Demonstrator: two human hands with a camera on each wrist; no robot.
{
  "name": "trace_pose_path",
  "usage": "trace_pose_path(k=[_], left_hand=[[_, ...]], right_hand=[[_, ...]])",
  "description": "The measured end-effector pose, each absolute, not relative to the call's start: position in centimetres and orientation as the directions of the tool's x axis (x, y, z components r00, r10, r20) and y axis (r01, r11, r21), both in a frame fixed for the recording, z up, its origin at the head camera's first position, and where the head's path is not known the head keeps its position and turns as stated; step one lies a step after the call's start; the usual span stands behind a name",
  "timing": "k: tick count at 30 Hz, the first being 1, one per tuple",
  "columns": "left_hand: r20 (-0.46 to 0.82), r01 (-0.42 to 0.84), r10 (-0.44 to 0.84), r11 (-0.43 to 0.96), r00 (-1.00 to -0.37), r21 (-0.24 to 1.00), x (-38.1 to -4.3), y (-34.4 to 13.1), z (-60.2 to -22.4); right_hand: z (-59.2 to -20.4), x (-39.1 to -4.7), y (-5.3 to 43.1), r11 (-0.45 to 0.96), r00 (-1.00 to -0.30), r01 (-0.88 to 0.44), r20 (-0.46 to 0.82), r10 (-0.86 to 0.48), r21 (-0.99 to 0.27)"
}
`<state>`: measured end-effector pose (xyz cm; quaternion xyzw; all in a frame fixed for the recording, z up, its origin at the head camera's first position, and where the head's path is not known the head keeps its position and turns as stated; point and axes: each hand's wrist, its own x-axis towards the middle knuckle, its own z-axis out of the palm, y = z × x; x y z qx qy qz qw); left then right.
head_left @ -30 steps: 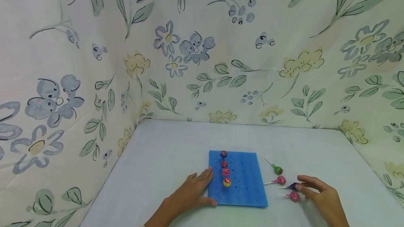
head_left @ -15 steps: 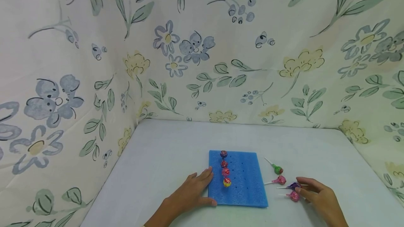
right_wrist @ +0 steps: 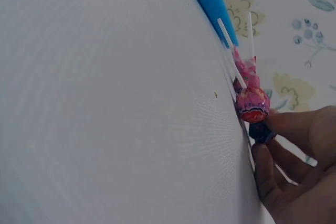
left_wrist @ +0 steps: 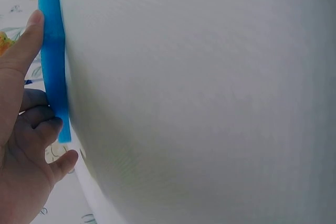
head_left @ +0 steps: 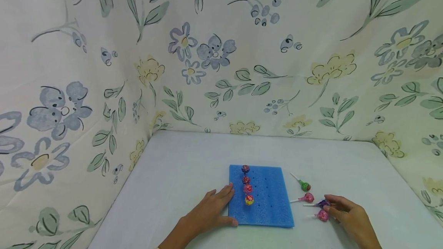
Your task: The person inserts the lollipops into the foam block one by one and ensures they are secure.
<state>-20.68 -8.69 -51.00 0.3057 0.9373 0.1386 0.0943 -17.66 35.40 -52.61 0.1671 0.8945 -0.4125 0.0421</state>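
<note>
My left hand (head_left: 212, 211) rests along the left edge of a blue foam board (head_left: 278, 216), its fingers and thumb touching it. A row of several wrapped lollipops (head_left: 247, 188) stands upright in the board's left side. To the right of the board, my right hand (head_left: 352, 218) pinches the wrapped head of a dark purple lollipop (head_left: 323, 203) between thumb and fingers, low at the table. Right beside it lies a pink lollipop (head_left: 322, 215), which partly covers the purple one in the right wrist view.
Another pink lollipop (head_left: 308, 197) and a green lollipop (head_left: 304, 186) lie on the white table (head_left: 187, 156) just behind. Small holes dot the middle and right of the board. Flower-patterned cloth (head_left: 242, 87) hangs around the table.
The right hand has shifted slightly left and its fingers have closed in on the purple lollipop. The pink lollipop beside it has moved very slightly. The left hand has stayed put.
</note>
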Motion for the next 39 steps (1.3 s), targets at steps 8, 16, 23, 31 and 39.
trace_pose_path(k=[8,16,23,31,39], left_hand=[[-0.091,0.547,0.601,0.772,-0.794,0.324,-20.6,-8.7,-50.9],[-0.094,0.545,0.600,0.772,-0.794,0.327,-20.7,-8.8,-51.1],[-0.107,0.534,0.595,0.776,-0.797,0.336,-20.7,-8.7,-51.1],[-0.114,0.521,0.587,0.779,-0.802,0.349,-20.7,-8.7,-51.0],[-0.117,0.512,0.579,0.784,-0.807,0.350,-20.7,-8.6,-51.0]], right_hand=[[-52.0,-17.2,35.2,0.575,-0.930,0.359,-0.228,0.289,-0.735],[-51.3,-16.8,34.7,0.518,-0.936,0.305,-0.151,0.319,-0.799],[-50.8,-16.7,33.5,0.532,-0.935,0.248,-0.056,0.351,-0.810],[-50.5,-16.6,32.5,0.527,-0.940,0.104,0.089,0.328,-0.843],[-50.6,-16.8,31.7,0.428,-0.950,0.012,0.122,0.286,-0.904]])
